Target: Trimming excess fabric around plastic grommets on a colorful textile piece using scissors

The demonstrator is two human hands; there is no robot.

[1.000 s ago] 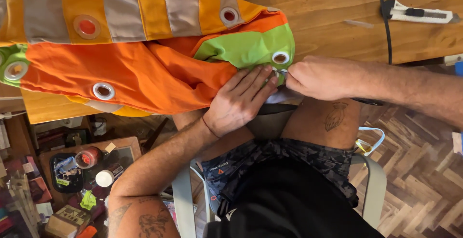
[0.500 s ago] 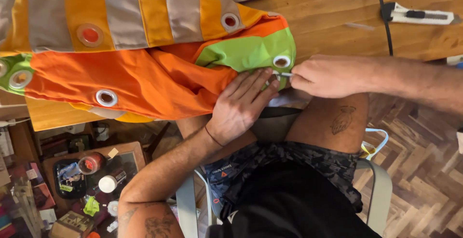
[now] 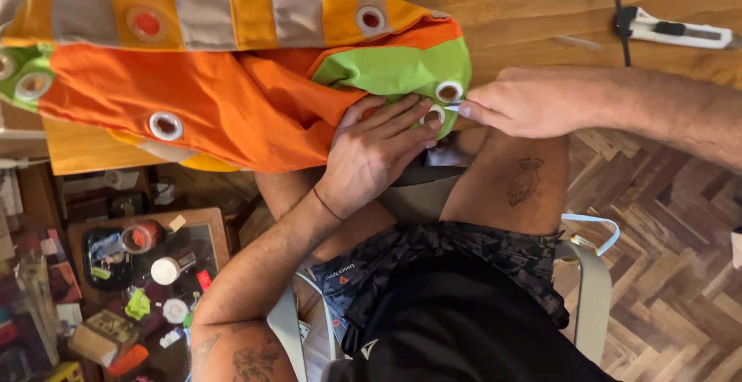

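With the left hand (image 3: 379, 150) spread flat pinning the fabric (image 3: 232, 104) and the right hand (image 3: 525, 104) pinching a small tool (image 3: 454, 107), a slip could nick those near fingers.

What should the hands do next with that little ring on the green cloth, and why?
Probably the right hand should ease its thin tool under the white eyelet, while the left hand presses the green cloth flat. The tip sits right beside that eyelet, and the cloth hangs loose over the table edge.
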